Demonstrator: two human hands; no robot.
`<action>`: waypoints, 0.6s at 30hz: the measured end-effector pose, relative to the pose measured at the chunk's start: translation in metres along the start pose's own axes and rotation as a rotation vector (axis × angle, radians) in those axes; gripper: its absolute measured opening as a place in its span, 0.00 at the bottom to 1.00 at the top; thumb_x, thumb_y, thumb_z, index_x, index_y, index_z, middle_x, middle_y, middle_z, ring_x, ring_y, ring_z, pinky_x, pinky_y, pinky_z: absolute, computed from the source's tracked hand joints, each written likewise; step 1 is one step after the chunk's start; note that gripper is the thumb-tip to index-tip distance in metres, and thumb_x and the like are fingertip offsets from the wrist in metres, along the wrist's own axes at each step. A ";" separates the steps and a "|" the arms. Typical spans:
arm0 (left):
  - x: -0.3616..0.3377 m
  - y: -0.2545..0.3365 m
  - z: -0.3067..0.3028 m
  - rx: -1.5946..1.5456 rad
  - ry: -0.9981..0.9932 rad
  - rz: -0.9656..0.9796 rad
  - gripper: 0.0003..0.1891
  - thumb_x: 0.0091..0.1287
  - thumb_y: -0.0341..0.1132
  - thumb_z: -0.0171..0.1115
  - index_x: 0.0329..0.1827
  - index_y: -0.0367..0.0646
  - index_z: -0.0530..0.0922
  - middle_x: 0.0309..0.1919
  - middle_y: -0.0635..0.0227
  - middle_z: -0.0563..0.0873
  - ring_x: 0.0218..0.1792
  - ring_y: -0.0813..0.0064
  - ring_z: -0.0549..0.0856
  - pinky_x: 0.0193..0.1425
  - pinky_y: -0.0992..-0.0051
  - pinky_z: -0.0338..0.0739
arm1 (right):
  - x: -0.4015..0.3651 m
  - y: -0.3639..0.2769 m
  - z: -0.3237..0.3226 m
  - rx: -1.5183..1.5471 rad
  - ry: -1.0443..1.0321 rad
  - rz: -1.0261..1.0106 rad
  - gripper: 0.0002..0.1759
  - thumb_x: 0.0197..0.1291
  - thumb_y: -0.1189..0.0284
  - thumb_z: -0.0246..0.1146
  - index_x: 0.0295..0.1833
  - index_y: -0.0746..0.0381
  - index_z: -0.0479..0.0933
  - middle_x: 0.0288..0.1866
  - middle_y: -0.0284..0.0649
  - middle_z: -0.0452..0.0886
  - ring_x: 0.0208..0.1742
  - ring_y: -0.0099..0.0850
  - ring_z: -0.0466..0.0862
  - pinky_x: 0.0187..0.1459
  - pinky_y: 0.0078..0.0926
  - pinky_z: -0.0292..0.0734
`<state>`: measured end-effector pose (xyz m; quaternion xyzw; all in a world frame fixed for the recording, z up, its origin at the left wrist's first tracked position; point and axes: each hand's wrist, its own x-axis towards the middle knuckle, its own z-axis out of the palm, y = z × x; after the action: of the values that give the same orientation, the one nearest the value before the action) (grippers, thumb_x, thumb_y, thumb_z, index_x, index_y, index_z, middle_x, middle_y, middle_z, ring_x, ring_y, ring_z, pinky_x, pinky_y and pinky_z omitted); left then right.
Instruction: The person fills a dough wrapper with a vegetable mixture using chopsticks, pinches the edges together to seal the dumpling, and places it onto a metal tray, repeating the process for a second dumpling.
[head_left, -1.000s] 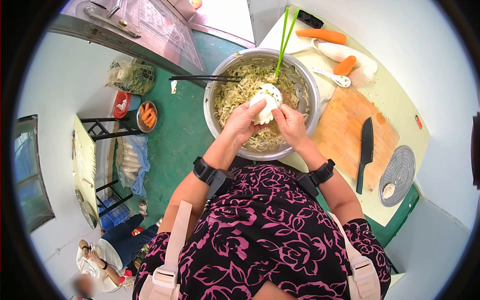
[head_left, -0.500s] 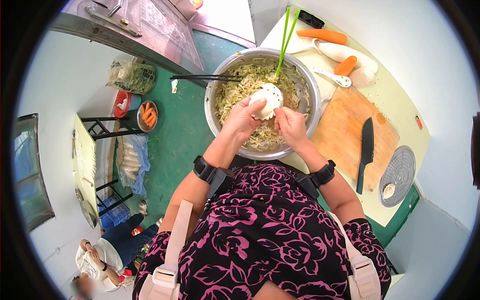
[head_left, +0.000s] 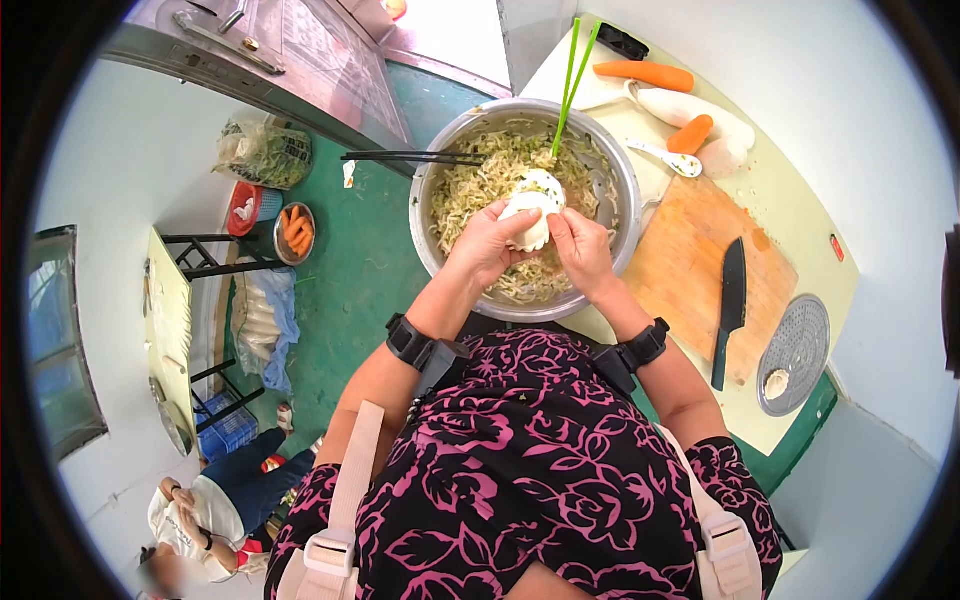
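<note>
Nearest is the person's floral top [head_left: 510,420], with straps [head_left: 342,500] over it. A black band [head_left: 412,340] circles each wrist. The left hand [head_left: 485,245] has a narrow grip on a dough wrapper [head_left: 531,204], its thumb pressed on top; the right hand [head_left: 582,250] pinches the wrapper's edge between thumb and finger. The wrapper is above the metal bowl [head_left: 626,222], which is full of shredded filling [head_left: 460,205]; green flecks show on its far part. On the worktop [head_left: 825,285] to the right lie a board [head_left: 675,265], a knife [head_left: 733,280] across it, and a holed disc [head_left: 808,335] bearing a dumpling [head_left: 777,382]. Black chopsticks [head_left: 400,157] lean on the bowl's left rim, green chopsticks [head_left: 570,90] at its far side. Beyond the board are a spoon [head_left: 672,158], carrots [head_left: 645,74] and a white radish [head_left: 690,106]. Off left, another person [head_left: 222,510] is near the wall.
</note>
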<state>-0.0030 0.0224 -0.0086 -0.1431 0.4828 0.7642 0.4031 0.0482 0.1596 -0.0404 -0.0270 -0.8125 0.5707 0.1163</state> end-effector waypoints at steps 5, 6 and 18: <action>0.002 0.001 -0.003 -0.094 -0.015 0.020 0.12 0.58 0.33 0.58 0.45 0.43 0.72 0.40 0.69 0.79 0.39 0.77 0.80 0.39 0.73 0.79 | 0.000 -0.002 0.001 -0.055 0.027 -0.028 0.17 0.58 0.68 0.53 0.20 0.66 0.65 0.15 0.47 0.67 0.15 0.39 0.68 0.19 0.31 0.62; 0.001 0.003 -0.003 -0.138 -0.028 0.033 0.12 0.58 0.32 0.58 0.45 0.43 0.73 0.40 0.69 0.79 0.38 0.77 0.80 0.38 0.73 0.78 | -0.001 -0.001 0.002 -0.049 0.033 -0.002 0.17 0.58 0.68 0.53 0.20 0.66 0.65 0.15 0.46 0.67 0.15 0.37 0.69 0.19 0.30 0.62; 0.005 0.006 -0.003 -0.074 -0.005 0.076 0.13 0.57 0.32 0.58 0.46 0.43 0.74 0.39 0.68 0.80 0.38 0.76 0.80 0.37 0.72 0.78 | -0.004 -0.001 -0.014 0.087 0.024 0.227 0.19 0.60 0.62 0.51 0.24 0.66 0.70 0.14 0.39 0.71 0.17 0.27 0.72 0.21 0.24 0.65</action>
<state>-0.0111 0.0211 -0.0099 -0.1375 0.4581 0.7967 0.3694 0.0554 0.1717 -0.0359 -0.1207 -0.7772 0.6145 0.0615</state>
